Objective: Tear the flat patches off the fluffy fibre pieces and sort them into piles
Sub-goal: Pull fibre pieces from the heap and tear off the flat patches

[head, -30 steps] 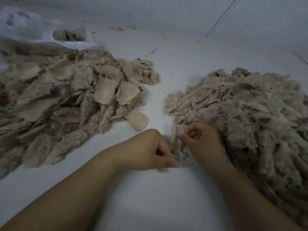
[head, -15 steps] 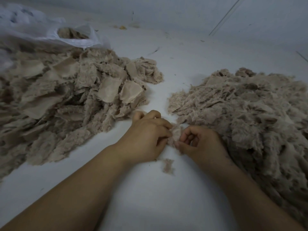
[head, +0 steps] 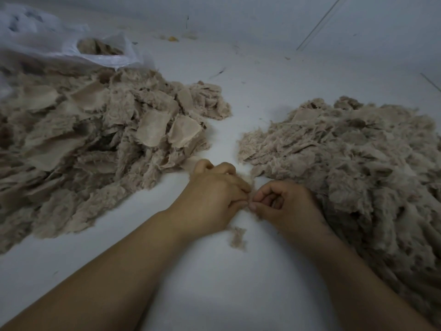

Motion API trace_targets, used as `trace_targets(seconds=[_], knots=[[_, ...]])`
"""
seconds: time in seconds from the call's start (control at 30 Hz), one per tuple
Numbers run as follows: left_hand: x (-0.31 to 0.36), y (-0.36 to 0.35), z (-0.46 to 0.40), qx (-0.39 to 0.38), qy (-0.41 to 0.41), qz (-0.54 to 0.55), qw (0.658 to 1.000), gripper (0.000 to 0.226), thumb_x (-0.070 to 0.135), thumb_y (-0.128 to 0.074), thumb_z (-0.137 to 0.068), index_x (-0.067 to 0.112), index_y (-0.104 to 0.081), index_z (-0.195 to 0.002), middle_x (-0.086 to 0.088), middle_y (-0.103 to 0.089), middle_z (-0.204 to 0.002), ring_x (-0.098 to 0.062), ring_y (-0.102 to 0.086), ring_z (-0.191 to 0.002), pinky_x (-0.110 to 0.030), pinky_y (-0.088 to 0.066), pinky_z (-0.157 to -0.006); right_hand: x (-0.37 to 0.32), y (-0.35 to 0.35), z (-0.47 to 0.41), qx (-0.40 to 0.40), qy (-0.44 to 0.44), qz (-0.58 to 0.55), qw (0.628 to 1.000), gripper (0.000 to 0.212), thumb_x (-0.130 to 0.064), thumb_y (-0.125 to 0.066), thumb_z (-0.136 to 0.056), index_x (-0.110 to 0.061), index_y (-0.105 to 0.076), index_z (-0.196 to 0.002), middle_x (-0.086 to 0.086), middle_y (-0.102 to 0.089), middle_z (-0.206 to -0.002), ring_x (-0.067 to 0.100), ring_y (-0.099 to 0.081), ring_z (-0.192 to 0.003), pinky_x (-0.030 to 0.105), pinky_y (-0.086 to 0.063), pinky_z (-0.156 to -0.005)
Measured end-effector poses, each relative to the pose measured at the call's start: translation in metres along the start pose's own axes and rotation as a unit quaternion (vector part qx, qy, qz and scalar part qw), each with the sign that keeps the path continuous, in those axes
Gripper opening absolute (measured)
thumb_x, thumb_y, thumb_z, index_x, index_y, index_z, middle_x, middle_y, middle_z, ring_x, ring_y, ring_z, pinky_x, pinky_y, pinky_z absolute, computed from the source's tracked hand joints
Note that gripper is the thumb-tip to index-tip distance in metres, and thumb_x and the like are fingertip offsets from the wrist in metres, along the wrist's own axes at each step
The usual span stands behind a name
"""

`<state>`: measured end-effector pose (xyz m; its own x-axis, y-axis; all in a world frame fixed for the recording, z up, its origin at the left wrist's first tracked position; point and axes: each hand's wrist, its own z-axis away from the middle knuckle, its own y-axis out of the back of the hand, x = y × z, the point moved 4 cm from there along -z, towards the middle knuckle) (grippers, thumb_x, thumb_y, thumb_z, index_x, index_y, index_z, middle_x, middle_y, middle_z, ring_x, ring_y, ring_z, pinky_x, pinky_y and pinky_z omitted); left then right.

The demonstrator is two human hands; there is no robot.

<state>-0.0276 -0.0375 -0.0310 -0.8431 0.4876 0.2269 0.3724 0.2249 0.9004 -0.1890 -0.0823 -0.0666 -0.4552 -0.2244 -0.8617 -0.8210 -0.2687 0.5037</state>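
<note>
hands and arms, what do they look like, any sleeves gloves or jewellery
Both the left hand and the right hand are bare: no gloves, and no rings show. Both forearms are bare right down to the bottom edge of the picture, with no sleeve, watch or bracelet in view. The fingernails that show are short and unpainted.

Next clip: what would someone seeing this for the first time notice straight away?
Two big heaps of beige fluff fill the white surface: the left pile, with flat patches showing on top, and the shaggier right pile. Between them at the front, the left hand and right hand meet, pinching a small fibre piece. A loose tuft lies just below them.
</note>
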Motion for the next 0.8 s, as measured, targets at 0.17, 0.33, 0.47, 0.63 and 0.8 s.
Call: trace_targets(seconds=[0.17,0.33,0.47,0.63,0.8], knots=[[-0.010,-0.004,0.000,-0.046,0.079,-0.082,0.992,0.034,0.042,-0.038,-0.095,0.035,-0.071,-0.097,0.023,-0.069,-0.103,-0.010,-0.041,-0.125,-0.046,-0.007,-0.103,-0.007,0.000,0.003,-0.030,0.059,0.048,0.997,0.027,-0.012,-0.090,-0.069,-0.032,-0.072,-0.061,-0.017,-0.063,-0.058,-0.003,-0.050,-0.047,0.006,-0.032,-0.047],[-0.012,-0.003,0.005,0.015,0.074,-0.109,0.991,0.031,0.042,-0.050,-0.092,0.026,-0.076,-0.085,0.017,-0.071,-0.092,-0.013,-0.050,-0.109,-0.044,-0.015,-0.099,-0.015,-0.002,0.012,-0.095,0.121,0.055,0.987,0.019,-0.036,-0.092,-0.063,-0.028,-0.075,-0.067,-0.009,-0.066,-0.066,0.006,-0.058,-0.057,0.011,-0.037,-0.054],[-0.028,0.007,0.008,0.004,0.193,-0.181,0.964,0.044,0.062,-0.050,-0.085,0.023,-0.071,-0.079,0.012,-0.067,-0.089,-0.019,-0.049,-0.108,-0.051,-0.022,-0.101,-0.015,0.002,0.010,-0.037,0.098,-0.031,0.994,0.021,-0.032,-0.080,-0.081,-0.021,-0.075,-0.064,-0.002,-0.063,-0.060,0.001,-0.052,-0.052,0.019,-0.039,-0.053],[-0.013,0.007,0.009,0.029,0.189,-0.191,0.963,0.024,0.029,-0.071,-0.079,0.010,-0.069,-0.093,-0.011,-0.060,-0.124,-0.035,-0.045,-0.124,-0.060,-0.022,-0.102,-0.009,0.013,0.007,0.080,0.017,-0.180,0.980,0.025,-0.006,-0.056,-0.099,-0.021,-0.070,-0.084,-0.011,-0.060,-0.060,0.001,-0.054,-0.053,0.013,-0.042,-0.049],[0.057,-0.019,0.009,0.010,0.079,-0.145,0.986,0.034,0.037,-0.079,-0.060,0.018,-0.059,-0.078,-0.004,-0.051,-0.085,-0.026,-0.045,-0.085,-0.040,-0.028,-0.075,-0.009,0.014,0.005,0.120,-0.004,-0.226,0.967,0.022,-0.005,-0.049,-0.102,-0.013,-0.067,-0.092,-0.008,-0.059,-0.069,0.002,-0.056,-0.056,0.015,-0.042,-0.048]])
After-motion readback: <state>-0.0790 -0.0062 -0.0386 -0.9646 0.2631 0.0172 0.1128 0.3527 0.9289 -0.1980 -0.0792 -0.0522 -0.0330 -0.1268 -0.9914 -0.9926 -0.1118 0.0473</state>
